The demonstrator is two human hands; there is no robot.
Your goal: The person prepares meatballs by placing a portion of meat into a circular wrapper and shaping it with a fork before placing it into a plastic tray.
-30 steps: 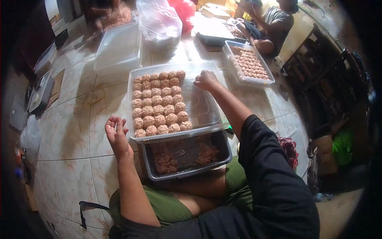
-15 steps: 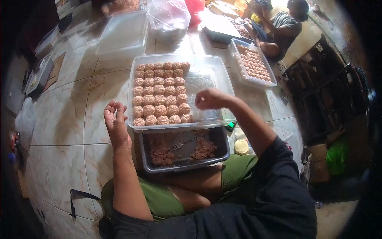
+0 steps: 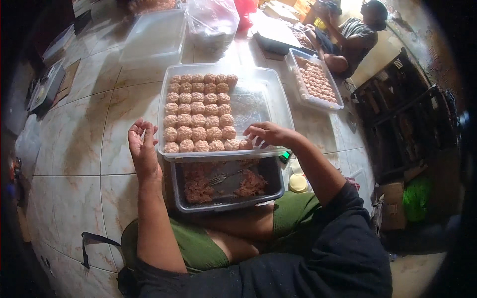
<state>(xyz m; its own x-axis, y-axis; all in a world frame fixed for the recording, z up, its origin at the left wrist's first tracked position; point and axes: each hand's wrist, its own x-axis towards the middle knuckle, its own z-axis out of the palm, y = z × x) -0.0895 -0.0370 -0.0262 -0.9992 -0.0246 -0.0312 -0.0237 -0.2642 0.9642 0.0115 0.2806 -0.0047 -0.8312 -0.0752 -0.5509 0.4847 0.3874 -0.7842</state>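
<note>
A clear plastic container [image 3: 271, 89] holds rows of round, lumpy pinkish meatballs [image 3: 198, 108] on its left side, with bare bottom to their right. Over the front right part hovers my right hand [image 3: 271, 134], its fingers apart. Just below its fingertips sits the rightmost meatball of the front row [image 3: 245, 144]. Outside the container's left wall my left hand [image 3: 143, 141] is raised, loosely curled with fingers apart, nothing visible in it. Between the container and my lap is a black tray [image 3: 226, 201] with two heaps of ground meat [image 3: 198, 190] and a fork [image 3: 217, 179].
A second container of meatballs [image 3: 318, 84] stands at the far right, near a seated person [image 3: 355, 37]. A clear lid or tub [image 3: 151, 37] and a plastic bag [image 3: 211, 22] lie beyond. A yellow-lidded jar [image 3: 298, 183] stands right of the tray; a dark rack [image 3: 402, 114] is at right.
My right hand has moved down to the front row, and its fingers have spread. One more meatball now sits at that row's right end. My left hand has barely moved.
</note>
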